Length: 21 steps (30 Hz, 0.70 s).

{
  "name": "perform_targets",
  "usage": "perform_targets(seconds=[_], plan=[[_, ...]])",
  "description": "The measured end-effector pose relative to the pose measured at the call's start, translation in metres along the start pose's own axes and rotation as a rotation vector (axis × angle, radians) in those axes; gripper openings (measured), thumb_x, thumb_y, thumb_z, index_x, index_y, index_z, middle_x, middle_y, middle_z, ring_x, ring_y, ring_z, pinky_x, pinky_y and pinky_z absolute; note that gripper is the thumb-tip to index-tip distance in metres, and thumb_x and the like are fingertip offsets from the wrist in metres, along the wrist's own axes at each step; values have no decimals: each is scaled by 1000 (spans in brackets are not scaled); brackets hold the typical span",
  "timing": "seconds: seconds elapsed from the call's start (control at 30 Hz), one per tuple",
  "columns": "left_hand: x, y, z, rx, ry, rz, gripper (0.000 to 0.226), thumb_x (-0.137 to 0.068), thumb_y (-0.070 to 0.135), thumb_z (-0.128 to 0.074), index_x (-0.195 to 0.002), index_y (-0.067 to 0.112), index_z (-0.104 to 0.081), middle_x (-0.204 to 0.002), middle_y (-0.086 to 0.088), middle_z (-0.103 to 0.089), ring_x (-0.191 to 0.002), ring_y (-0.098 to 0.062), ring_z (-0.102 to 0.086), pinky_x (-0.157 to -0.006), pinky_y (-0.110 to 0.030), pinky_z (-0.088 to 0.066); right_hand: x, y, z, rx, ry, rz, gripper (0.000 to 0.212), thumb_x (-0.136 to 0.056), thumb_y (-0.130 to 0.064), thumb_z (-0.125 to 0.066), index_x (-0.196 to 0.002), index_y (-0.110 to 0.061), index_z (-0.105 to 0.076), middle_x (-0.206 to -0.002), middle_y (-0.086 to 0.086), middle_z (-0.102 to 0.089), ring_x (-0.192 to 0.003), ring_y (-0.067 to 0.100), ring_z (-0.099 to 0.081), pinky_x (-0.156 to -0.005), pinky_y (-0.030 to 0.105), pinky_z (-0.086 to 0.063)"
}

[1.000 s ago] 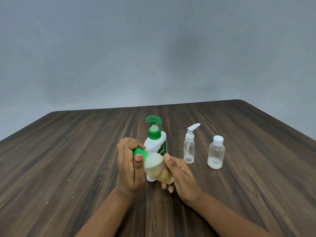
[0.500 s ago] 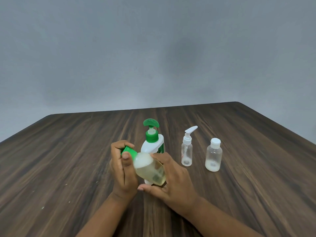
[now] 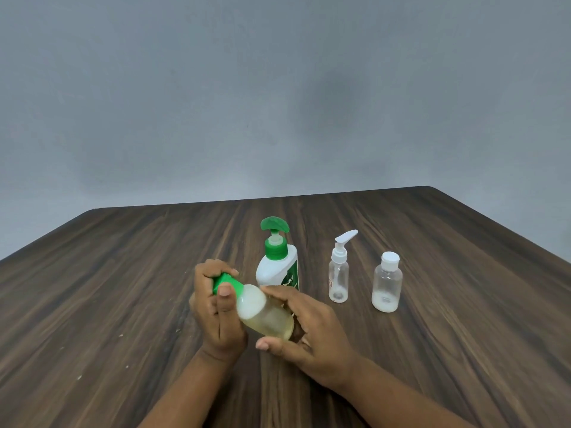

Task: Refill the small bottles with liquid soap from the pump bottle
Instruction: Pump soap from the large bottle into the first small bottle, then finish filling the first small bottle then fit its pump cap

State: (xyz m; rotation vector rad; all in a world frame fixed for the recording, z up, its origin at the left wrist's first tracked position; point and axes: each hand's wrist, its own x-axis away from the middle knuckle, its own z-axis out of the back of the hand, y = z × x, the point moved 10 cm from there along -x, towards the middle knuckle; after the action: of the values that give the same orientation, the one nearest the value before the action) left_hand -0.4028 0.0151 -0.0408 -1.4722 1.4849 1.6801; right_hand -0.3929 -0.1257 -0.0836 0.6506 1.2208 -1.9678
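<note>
A person's left hand (image 3: 216, 313) grips the green cap (image 3: 227, 281) of a small bottle (image 3: 265, 318) of yellowish liquid, thumb pressed on the cap's side and fingers curled round it. The right hand (image 3: 312, 329) wraps the body, fingers over the far side and thumb beneath. The bottle lies tilted, cap up and to the left, above the middle of the desk (image 3: 123, 288) toward the near edge. One hand braces while the other turns, a hold suited to unscrewing the cap before refilling.

The pump bottle (image 3: 276, 270) stands just behind. A spray bottle (image 3: 338, 279) and a white-capped bottle (image 3: 386, 285) wait, still closed, toward the right edge.

A second ago the right thumb lay on top of the bottle. That hand has since rolled over it, while the three standing bottles have not moved.
</note>
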Motion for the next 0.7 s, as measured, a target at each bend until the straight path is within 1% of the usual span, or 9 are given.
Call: perform_targets(seconds=[0.1,0.2,0.27,0.33,0.47,0.5,0.57,0.6,0.7], plan=[[-6,-7,20,83,165,13,27,-91,62,-32,-88,42,-49,-77,20,-51,-63,-2,-44,-59,-19,-36,1,-5,11,-16,89,43,49,-91,-59,-47,-125,-23,-51,-110,-9,-62,-86,0,-57,-70,17,-45],[-11,-17,46,114,362,29,29,-91,62,-31,-86,38,-46,-76,10,-48,-65,-11,-44,-62,-25,-36,3,0,32,-53,274,18,40,-96,-54,-41,-114,-21,-55,-95,-6,-57,-70,10,-51,-59,24,-42],[-12,-31,59,96,457,88,29,-92,59,-32,-86,33,-43,-75,4,-47,-65,-13,-45,-62,-26,-37,5,3,45,-18,380,-7,29,-96,-45,-44,-110,-22,-55,-94,-7,-54,-75,14,-52,-63,24,-44],[-12,-43,67,79,496,137,25,-95,51,-33,-87,28,-40,-75,10,-50,-66,-11,-46,-62,-26,-38,7,6,55,28,464,-36,20,-93,-32,-48,-109,-22,-53,-99,-11,-49,-83,14,-51,-71,19,-42],[-14,-53,57,-96,353,163,15,-96,39,-36,-87,28,-40,-80,20,-54,-71,-1,-48,-65,-17,-38,10,18,62,91,586,-105,32,-88,-24,-52,-118,-16,-47,-115,-1,-45,-106,17,-48,-91,21,-40],[-14,-54,53,-176,301,165,17,-95,36,-37,-86,24,-43,-83,16,-56,-72,-3,-49,-65,-19,-39,11,22,64,110,614,-127,38,-86,-24,-53,-122,-14,-45,-120,2,-45,-111,19,-46,-96,23,-39],[-12,-56,45,-332,182,161,26,-94,36,-40,-90,12,-47,-83,-2,-54,-72,-16,-49,-65,-33,-41,13,35,65,159,645,-200,50,-83,-24,-55,-129,-11,-39,-129,6,-42,-121,21,-41,-103,28,-35],[-12,-59,40,-384,128,170,29,-93,36,-41,-91,8,-47,-82,-5,-51,-71,-17,-47,-66,-39,-41,14,42,64,175,636,-251,56,-82,-23,-58,-132,-14,-35,-134,6,-39,-126,21,-38,-106,29,-33],[-11,-71,36,-455,44,232,28,-92,38,-42,-92,10,-45,-81,-1,-48,-69,-17,-45,-68,-48,-44,16,61,58,217,585,-370,67,-84,-15,-64,-140,-12,-28,-144,9,-33,-136,26,-27,-109,35,-26]])
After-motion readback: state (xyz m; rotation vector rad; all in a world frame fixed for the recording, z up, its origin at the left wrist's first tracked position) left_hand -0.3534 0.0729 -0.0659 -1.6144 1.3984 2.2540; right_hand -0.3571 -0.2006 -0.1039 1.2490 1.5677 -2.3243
